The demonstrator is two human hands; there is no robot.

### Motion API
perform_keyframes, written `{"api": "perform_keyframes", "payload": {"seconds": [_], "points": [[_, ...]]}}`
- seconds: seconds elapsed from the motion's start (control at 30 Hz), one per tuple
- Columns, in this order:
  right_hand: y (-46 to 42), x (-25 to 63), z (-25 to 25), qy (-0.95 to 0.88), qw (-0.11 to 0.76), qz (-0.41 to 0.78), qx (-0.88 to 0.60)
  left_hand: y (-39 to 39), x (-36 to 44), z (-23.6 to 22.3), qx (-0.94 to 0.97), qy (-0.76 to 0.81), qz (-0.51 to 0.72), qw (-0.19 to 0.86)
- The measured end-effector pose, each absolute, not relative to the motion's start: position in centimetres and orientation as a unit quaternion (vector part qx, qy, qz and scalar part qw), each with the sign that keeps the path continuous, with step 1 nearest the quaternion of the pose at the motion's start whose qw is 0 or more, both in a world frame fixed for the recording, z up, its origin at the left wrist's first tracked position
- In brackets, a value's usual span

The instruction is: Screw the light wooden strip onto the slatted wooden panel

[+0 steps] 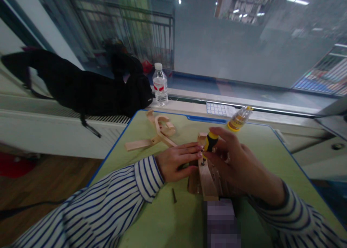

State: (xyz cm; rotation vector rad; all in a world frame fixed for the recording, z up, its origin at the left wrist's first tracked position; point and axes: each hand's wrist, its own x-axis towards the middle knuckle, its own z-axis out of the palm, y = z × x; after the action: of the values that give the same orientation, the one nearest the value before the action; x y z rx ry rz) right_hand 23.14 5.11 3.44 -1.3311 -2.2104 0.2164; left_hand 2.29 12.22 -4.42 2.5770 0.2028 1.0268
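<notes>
My right hand (230,154) is closed around a short screwdriver (211,141) with a yellow and black handle. Its tip points down at a dark screw (203,162) in a pale wooden bar (208,181). From the other side, my left hand (176,161) grips the bar, fingertips close to the screwdriver's tip and thumb lower down. Beneath the bar lie more parts, partly hidden by my right hand; I cannot make out their kind. A loose screw (174,195) lies on the green table (151,219), nearer to me than my left hand.
Joined wooden parts (159,132) with a curved piece lie at the table's back left. A clear container with a yellow base (240,118) stands at the back right. On the sill beyond are a water bottle (160,85), a black bag (89,90) and a printed sheet (219,109).
</notes>
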Motion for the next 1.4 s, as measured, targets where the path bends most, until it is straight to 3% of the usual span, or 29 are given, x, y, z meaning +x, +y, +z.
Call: {"api": "perform_keyframes", "payload": {"seconds": [0.4,0.87,1.4], "points": [[5.3,23.1,3.2,-0.828,0.284,0.042,-0.481,12.2,2.3,-4.4,0.910,0.070,0.364,0.186],[5.1,23.2,4.1,-0.823,0.290,0.154,-0.464,12.5,2.4,-4.8,0.908,0.065,0.371,0.186],[5.0,23.0,3.4,-0.827,0.280,0.061,-0.484,12.2,2.3,-4.2,0.918,0.078,0.350,0.170]]}}
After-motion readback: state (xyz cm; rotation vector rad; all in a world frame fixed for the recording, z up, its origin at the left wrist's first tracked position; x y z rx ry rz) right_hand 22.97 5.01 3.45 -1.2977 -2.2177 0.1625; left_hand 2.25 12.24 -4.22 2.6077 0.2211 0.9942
